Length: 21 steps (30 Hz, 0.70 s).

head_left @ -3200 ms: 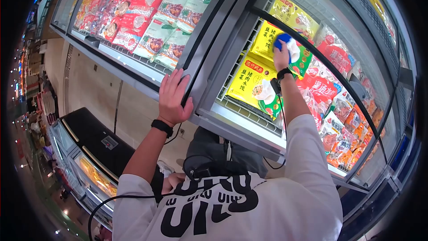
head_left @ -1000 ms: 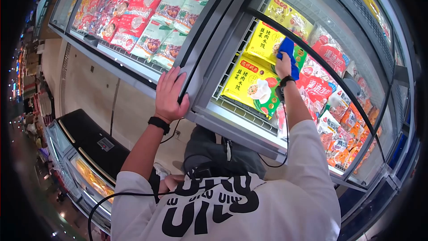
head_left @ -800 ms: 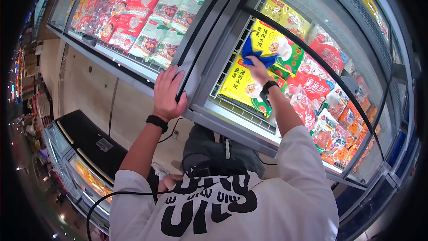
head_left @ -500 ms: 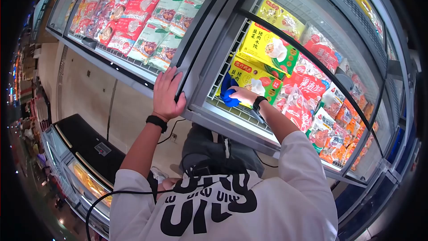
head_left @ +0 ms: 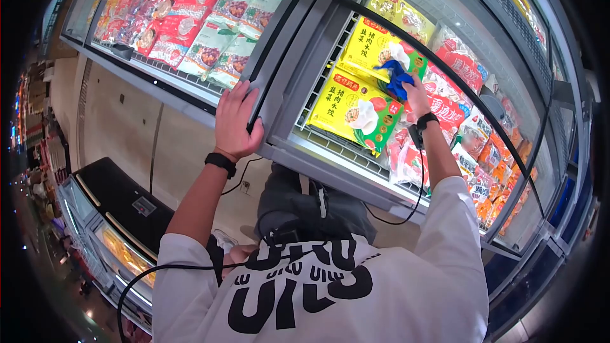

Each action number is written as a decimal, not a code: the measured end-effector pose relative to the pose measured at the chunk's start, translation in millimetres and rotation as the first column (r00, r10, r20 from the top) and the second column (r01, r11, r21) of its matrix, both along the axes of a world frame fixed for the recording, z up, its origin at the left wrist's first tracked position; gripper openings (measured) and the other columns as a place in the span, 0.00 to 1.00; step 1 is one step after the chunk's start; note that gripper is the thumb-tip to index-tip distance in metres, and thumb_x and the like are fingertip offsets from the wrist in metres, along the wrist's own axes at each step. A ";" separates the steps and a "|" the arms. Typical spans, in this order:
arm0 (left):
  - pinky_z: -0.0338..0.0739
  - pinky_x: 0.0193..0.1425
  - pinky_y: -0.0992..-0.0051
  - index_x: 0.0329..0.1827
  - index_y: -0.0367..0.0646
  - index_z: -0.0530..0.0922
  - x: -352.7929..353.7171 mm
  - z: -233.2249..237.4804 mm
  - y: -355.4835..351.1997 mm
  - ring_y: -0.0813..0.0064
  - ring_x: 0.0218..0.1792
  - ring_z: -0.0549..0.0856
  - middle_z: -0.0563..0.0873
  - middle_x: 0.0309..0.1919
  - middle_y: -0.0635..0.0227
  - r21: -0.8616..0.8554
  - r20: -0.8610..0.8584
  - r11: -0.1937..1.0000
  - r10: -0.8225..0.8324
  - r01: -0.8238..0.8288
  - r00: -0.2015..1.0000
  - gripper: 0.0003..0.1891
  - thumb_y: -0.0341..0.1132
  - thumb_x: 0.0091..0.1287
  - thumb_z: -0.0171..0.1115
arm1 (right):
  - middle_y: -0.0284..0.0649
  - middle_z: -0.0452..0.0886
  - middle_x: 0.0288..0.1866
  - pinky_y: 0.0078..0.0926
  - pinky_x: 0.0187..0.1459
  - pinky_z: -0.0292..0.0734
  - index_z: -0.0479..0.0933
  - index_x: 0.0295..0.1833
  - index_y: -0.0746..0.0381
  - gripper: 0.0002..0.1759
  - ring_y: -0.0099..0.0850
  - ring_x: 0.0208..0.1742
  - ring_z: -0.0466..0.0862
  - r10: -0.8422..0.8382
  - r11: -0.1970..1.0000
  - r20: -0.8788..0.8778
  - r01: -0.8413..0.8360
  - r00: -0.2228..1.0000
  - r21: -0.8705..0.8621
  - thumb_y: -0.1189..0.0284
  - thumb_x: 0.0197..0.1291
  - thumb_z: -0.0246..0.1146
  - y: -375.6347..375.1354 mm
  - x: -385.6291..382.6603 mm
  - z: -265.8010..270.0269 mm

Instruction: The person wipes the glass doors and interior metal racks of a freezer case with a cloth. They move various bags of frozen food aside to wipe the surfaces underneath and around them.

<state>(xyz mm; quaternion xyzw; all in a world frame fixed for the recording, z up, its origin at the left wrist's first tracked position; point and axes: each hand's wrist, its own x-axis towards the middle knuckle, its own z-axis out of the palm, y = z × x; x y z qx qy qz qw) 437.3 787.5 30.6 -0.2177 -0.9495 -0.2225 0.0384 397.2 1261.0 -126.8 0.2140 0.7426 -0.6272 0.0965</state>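
Note:
My right hand [head_left: 417, 96] is inside the freezer, closed on a crumpled blue cloth [head_left: 397, 80] over the yellow and green dumpling bags. Below and left of it lies the nearest dumpling bag [head_left: 348, 103], face up. Another dumpling bag [head_left: 364, 49] sits just behind, partly covered by the cloth. My left hand [head_left: 236, 117] rests with fingers stretched on the grey freezer frame [head_left: 273, 98], at the corner of the left compartment's glass lid.
Red and white bags [head_left: 452, 114] and orange bags [head_left: 490, 174] fill the right side of this compartment. A black lid bar [head_left: 445, 67] crosses above them. Under glass at left lie red bags [head_left: 178, 32] and green-white bags [head_left: 219, 51]. A black cable [head_left: 416, 200] hangs by my right wrist.
My right hand has moved up and right with the blue cloth, off the nearest dumpling bag's left edge. That bag's front now shows fully. My left hand stays on the frame.

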 end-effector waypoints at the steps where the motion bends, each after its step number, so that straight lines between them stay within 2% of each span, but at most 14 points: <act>1: 0.54 0.77 0.52 0.64 0.38 0.72 0.0 -0.1 0.2 0.52 0.70 0.68 0.72 0.67 0.53 -0.001 -0.003 1.000 0.000 0.000 1.000 0.31 0.35 0.53 0.59 | 0.44 0.82 0.49 0.27 0.49 0.76 0.73 0.59 0.63 0.19 0.33 0.46 0.83 0.077 0.984 -0.008 -0.075 0.997 0.162 0.71 0.63 0.58 -6.2 6.2 -9.3; 2: 0.54 0.77 0.52 0.64 0.38 0.72 -0.4 0.0 -0.4 0.52 0.70 0.68 0.72 0.66 0.53 -0.004 -0.010 1.000 0.001 -0.001 1.000 0.31 0.35 0.53 0.59 | 0.46 0.82 0.49 0.28 0.49 0.76 0.72 0.59 0.63 0.19 0.35 0.46 0.83 0.157 0.936 -0.007 -0.146 0.988 0.320 0.71 0.63 0.58 -19.5 12.7 -14.9; 3: 0.54 0.77 0.52 0.64 0.38 0.72 -0.8 0.2 -1.0 0.52 0.70 0.68 0.72 0.66 0.53 -0.007 -0.011 1.000 0.006 -0.006 1.000 0.31 0.35 0.53 0.59 | 0.51 0.82 0.50 0.34 0.51 0.76 0.72 0.59 0.63 0.20 0.45 0.49 0.83 0.182 0.914 0.115 -0.211 0.976 0.346 0.71 0.62 0.58 -49.0 21.8 9.6; 4: 0.54 0.77 0.52 0.64 0.38 0.72 -1.0 0.6 -0.8 0.52 0.70 0.68 0.72 0.66 0.53 -0.005 -0.009 1.000 0.003 -0.003 1.000 0.31 0.35 0.53 0.59 | 0.54 0.80 0.54 0.38 0.54 0.74 0.72 0.59 0.64 0.20 0.51 0.54 0.81 0.324 0.814 -0.053 -0.250 0.945 0.524 0.73 0.60 0.57 -59.6 38.5 -20.5; 5: 0.54 0.77 0.52 0.64 0.38 0.72 -0.8 0.8 -1.2 0.52 0.70 0.68 0.72 0.66 0.53 -0.002 -0.004 1.000 0.000 0.000 1.000 0.31 0.35 0.53 0.59 | 0.56 0.77 0.59 0.41 0.61 0.72 0.72 0.59 0.64 0.21 0.54 0.59 0.77 0.453 0.781 -0.022 -0.385 0.891 0.493 0.75 0.58 0.58 -75.2 47.5 -19.9; 6: 0.54 0.77 0.52 0.64 0.38 0.72 -0.7 0.6 -2.1 0.52 0.70 0.68 0.72 0.66 0.53 -0.005 -0.002 1.000 0.002 -0.002 1.000 0.31 0.35 0.53 0.59 | 0.54 0.75 0.62 0.41 0.65 0.69 0.73 0.58 0.64 0.21 0.53 0.62 0.75 0.552 0.659 -0.114 -0.349 0.826 0.667 0.77 0.56 0.59 -89.5 66.9 -44.7; 10: 0.54 0.76 0.52 0.64 0.39 0.73 1.5 -1.0 -0.7 0.52 0.70 0.68 0.72 0.66 0.53 -0.012 -0.002 1.000 0.002 -0.002 1.000 0.31 0.36 0.54 0.59 | 0.48 0.69 0.71 0.45 0.69 0.63 0.71 0.63 0.60 0.26 0.50 0.72 0.65 0.695 0.523 0.059 -0.560 0.717 0.642 0.77 0.55 0.60 -146.2 102.2 -49.9; 12: 0.54 0.76 0.52 0.64 0.39 0.73 -2.8 0.0 0.2 0.52 0.70 0.68 0.72 0.66 0.53 -0.012 -0.014 1.000 0.006 -0.006 1.000 0.31 0.36 0.54 0.59 | 0.48 0.70 0.69 0.42 0.67 0.66 0.72 0.62 0.59 0.25 0.49 0.69 0.68 0.807 0.470 0.065 -0.705 0.587 0.531 0.76 0.56 0.60 -160.6 105.6 -47.2; 14: 0.54 0.76 0.52 0.64 0.39 0.73 -1.0 0.3 -0.8 0.53 0.70 0.68 0.72 0.67 0.53 -0.010 -0.013 1.000 -0.004 0.004 1.000 0.31 0.37 0.54 0.59 | 0.48 0.76 0.62 0.35 0.62 0.70 0.74 0.61 0.58 0.23 0.45 0.63 0.75 0.811 0.561 0.119 -0.820 0.572 0.119 0.73 0.57 0.62 -164.7 97.3 -43.2; 15: 0.54 0.76 0.52 0.64 0.39 0.73 0.0 -0.3 -1.1 0.53 0.70 0.68 0.72 0.67 0.53 -0.007 -0.014 1.000 -0.003 0.003 1.000 0.31 0.37 0.54 0.59 | 0.45 0.81 0.53 0.29 0.57 0.74 0.75 0.61 0.59 0.22 0.40 0.55 0.80 0.821 0.569 0.144 -0.811 0.552 -0.135 0.70 0.59 0.62 -161.3 90.6 -39.2; 16: 0.54 0.76 0.52 0.64 0.39 0.73 0.0 -1.0 -1.5 0.53 0.70 0.68 0.71 0.67 0.53 -0.006 -0.018 1.000 -0.005 0.005 1.000 0.31 0.37 0.54 0.58 | 0.45 0.81 0.53 0.29 0.57 0.74 0.75 0.61 0.59 0.22 0.40 0.55 0.80 0.820 0.570 0.148 -0.811 0.552 -0.132 0.70 0.59 0.62 -159.3 87.5 -34.5; 19: 0.54 0.76 0.52 0.65 0.38 0.72 -0.2 0.0 -0.7 0.51 0.70 0.68 0.70 0.68 0.52 -0.003 -0.021 1.000 -0.015 0.015 1.000 0.31 0.36 0.54 0.58 | 0.40 0.83 0.50 0.29 0.52 0.76 0.75 0.61 0.59 0.21 0.32 0.51 0.81 0.719 0.690 0.418 -0.640 0.555 -0.338 0.68 0.62 0.59 -152.8 76.6 -1.1; 20: 0.54 0.76 0.51 0.65 0.37 0.71 -0.2 0.8 -0.4 0.49 0.70 0.68 0.70 0.68 0.50 -0.010 -0.016 1.000 -0.018 0.018 1.000 0.31 0.34 0.54 0.57 | 0.39 0.82 0.50 0.30 0.52 0.76 0.75 0.60 0.61 0.21 0.31 0.51 0.81 0.691 0.714 0.380 -0.501 0.615 -0.488 0.68 0.62 0.59 -149.2 76.8 1.0; 21: 0.55 0.75 0.51 0.65 0.37 0.71 -0.3 0.9 -0.7 0.50 0.70 0.67 0.70 0.68 0.50 -0.011 -0.014 1.000 -0.020 0.020 1.000 0.31 0.34 0.54 0.57 | 0.39 0.82 0.51 0.30 0.53 0.76 0.74 0.61 0.61 0.21 0.31 0.52 0.81 0.671 0.727 0.387 -0.460 0.632 -0.510 0.68 0.63 0.59 -142.6 78.2 4.3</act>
